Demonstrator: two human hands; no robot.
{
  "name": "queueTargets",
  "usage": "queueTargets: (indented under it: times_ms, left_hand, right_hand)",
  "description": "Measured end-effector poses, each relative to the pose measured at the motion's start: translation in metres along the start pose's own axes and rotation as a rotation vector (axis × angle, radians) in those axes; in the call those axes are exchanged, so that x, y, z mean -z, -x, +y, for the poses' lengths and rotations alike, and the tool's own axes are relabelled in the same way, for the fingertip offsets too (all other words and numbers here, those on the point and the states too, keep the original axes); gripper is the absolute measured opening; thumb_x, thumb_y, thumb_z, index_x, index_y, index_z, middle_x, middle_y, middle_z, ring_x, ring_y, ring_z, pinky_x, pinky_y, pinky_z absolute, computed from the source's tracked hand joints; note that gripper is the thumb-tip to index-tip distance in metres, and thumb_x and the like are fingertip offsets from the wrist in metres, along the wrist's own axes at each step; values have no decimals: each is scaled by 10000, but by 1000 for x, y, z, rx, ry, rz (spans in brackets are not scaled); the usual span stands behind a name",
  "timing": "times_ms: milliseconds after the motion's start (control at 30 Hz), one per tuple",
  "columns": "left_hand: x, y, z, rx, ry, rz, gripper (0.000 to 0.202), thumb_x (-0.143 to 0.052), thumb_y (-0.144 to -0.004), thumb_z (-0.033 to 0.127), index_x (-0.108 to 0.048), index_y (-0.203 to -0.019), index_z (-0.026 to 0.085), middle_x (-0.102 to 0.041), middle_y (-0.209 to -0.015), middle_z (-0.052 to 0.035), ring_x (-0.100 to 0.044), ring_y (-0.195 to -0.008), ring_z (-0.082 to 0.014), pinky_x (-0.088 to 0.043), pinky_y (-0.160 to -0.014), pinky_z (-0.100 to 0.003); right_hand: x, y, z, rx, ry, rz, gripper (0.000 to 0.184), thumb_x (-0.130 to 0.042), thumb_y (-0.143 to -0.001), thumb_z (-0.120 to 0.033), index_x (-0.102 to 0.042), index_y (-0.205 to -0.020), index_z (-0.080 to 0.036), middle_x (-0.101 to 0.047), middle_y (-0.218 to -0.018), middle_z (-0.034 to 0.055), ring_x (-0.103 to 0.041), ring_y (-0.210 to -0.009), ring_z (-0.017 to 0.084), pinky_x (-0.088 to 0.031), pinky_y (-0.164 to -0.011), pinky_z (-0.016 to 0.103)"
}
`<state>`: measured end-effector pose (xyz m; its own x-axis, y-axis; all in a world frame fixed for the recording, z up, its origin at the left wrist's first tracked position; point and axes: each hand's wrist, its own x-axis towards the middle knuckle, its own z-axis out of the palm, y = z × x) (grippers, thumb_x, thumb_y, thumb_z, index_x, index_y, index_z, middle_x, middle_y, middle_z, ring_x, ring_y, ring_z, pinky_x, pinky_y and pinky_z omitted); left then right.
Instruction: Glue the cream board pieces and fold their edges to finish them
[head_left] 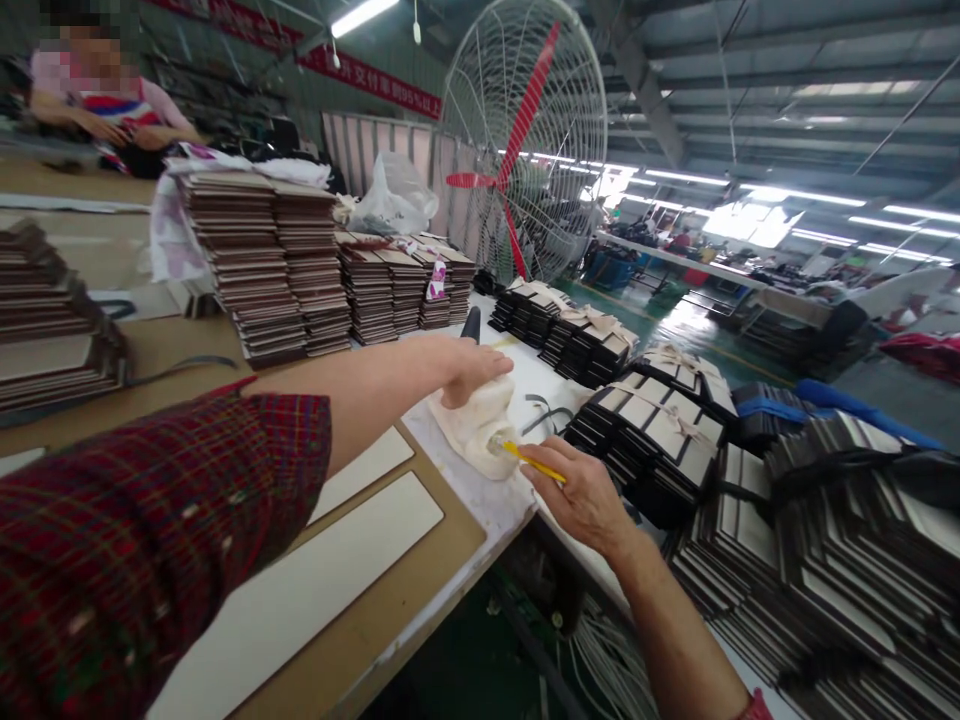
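1. Sleeve [150, 540] of red plaid at lower left; keep that arm low and steady over the board [420, 590].
2. Right hand [585, 495], lower centre, closed around a yellow stick [534, 464] whose tip touches the white cloth [480, 430]; best worked in short, light strokes.
3. Left hand [469, 370], centre, pressing flat on the cloth; hold it firm against sliding.
4. Dark stacks [645, 430] just right, brown stacks [285, 260] upper left, fan [525, 140] top centre: avoid knocking.

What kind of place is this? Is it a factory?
Most likely, yes: a factory workshop. Tall stacks of flat boards cover long worktables, bundles of dark pieces lie tied up, and a huge standing fan cools the hall.
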<state>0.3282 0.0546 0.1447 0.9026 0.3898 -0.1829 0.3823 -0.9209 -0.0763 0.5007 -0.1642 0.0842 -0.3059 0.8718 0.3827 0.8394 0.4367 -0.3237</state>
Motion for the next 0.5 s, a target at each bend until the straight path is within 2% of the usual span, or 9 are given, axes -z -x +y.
queueTargets:
  times_ms: [100, 233, 367, 500]
  left_hand:
    - [3, 17, 4, -48, -42, 17, 1011, -796, -409, 164, -515, -1379, 216, -553, -1427, -143, -516, -1273, -347, -389, -1121, -476]
    - [10, 39, 17, -83, -133, 85, 936, -762, -442, 164, -539, -1350, 208, -576, -1349, -162, -520, -1216, -385, -363, -1111, -577]
    - [15, 55, 34, -90, -223, 154, 858, -761, -475, 155, -561, -1308, 210, -592, -1293, -164, -523, -1176, -393, -310, -1102, -683]
    - [18, 68, 50, -113, -265, 235, 780, -777, -504, 167, -580, -1257, 223, -591, -1261, -156, -514, -1160, -391, -258, -1098, -722]
  right_hand:
    - [-3, 0, 1, 63, -9, -55, 285, -488, -1080, -318, -673, -1270, -212, -700, -1051, 67, -675, -917, 193, -520, -834, 301]
    - [-17, -3, -1, 174, 123, -67, 291, -483, -1082, -308, -647, -1292, -191, -709, -1162, 101, -670, -1012, 214, -523, -876, 327]
    - [-29, -2, -3, 244, 414, -42, 293, -485, -1082, -297, -637, -1300, -171, -721, -1103, 108, -648, -923, 229, -488, -784, 365]
    - [-39, 4, -10, 217, 594, 49, 281, -478, -1082, -256, -636, -1272, -122, -722, -1011, 104, -623, -839, 232, -429, -690, 394]
